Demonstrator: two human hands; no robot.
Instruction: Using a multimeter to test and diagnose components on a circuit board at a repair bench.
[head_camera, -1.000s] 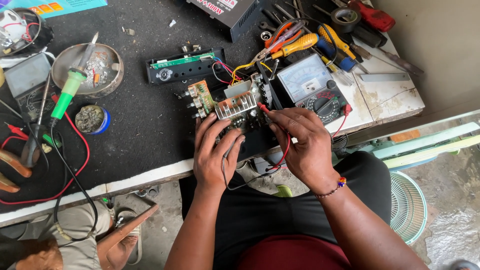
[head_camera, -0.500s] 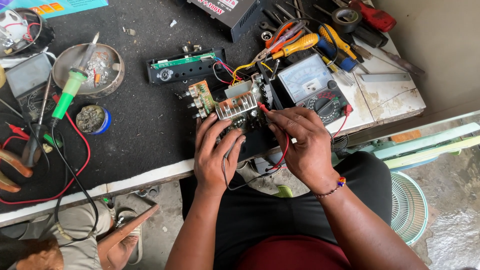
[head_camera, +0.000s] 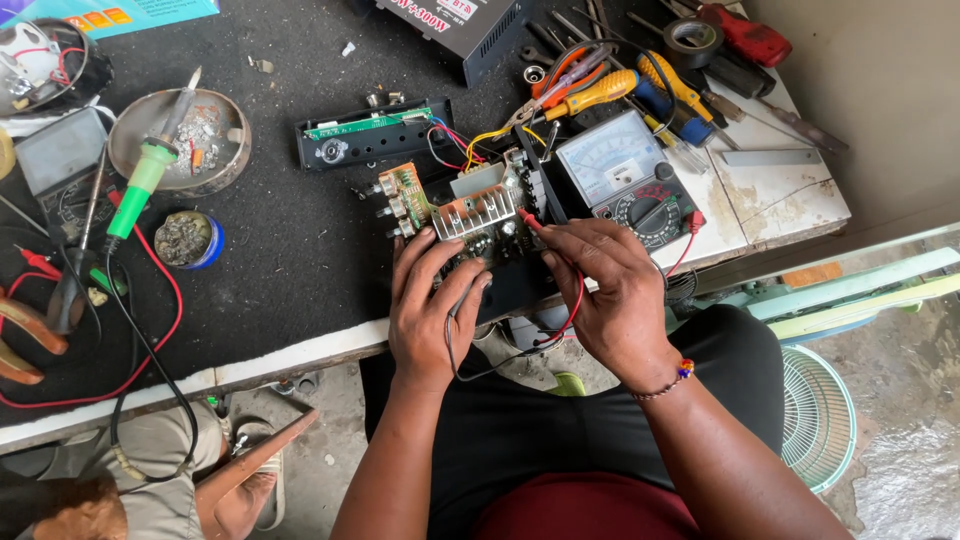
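An opened circuit board with an aluminium heat sink (head_camera: 478, 212) lies at the bench's front edge. My left hand (head_camera: 432, 300) rests its fingers on the board's near side, with a black probe lead running under it. My right hand (head_camera: 603, 292) pinches a red test probe (head_camera: 530, 222), whose tip touches the board by the heat sink. The red lead loops down below my hands. An analogue multimeter (head_camera: 628, 177) lies just right of the board.
A black front panel (head_camera: 370, 134) sits behind the board. A green soldering iron (head_camera: 145, 177) rests on a metal bowl (head_camera: 222, 165) at the left, beside a small tin (head_camera: 187, 239). Screwdrivers and pliers (head_camera: 600, 90) crowd the back right. Another person's leg (head_camera: 150, 480) shows lower left.
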